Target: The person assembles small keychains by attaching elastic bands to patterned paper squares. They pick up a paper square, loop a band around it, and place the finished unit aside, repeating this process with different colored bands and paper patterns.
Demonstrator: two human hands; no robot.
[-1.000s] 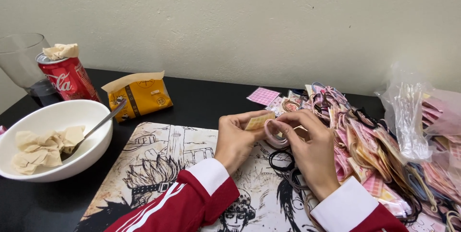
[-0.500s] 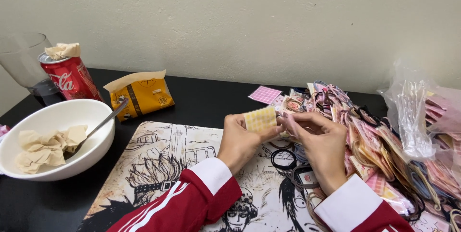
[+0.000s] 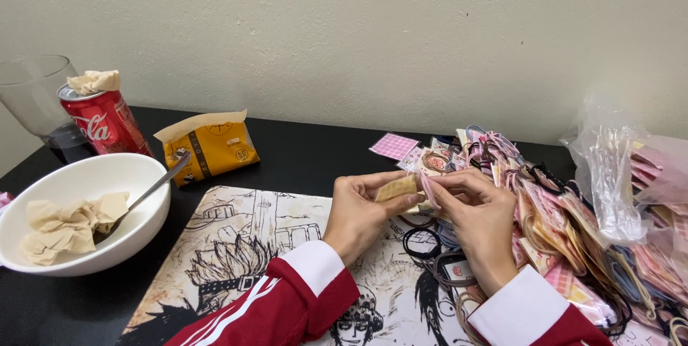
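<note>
My left hand [image 3: 360,212] pinches a small yellow checked card [image 3: 396,188] above the printed comic mat [image 3: 236,246]. My right hand [image 3: 479,224] meets it from the right, fingers closed on the same card and on a pale pink hair tie [image 3: 430,192] looped at its edge. Both hands touch each other at the fingertips. Loose dark hair ties [image 3: 430,246] lie on the mat just below the hands. Red sleeves with white cuffs cover both wrists.
A heap of checked cards with hair ties [image 3: 559,203] spreads at the right beside a clear plastic bag [image 3: 609,174]. At the left stand a white bowl [image 3: 136,174] with crumpled tissue and a spoon, a red can [image 3: 104,124], a glass [image 3: 32,95] and a yellow tissue pack [image 3: 211,147].
Both hands have lifted slightly and come closer together. The yellow card turned in the fingers, and the pink hair tie now sits at its right edge.
</note>
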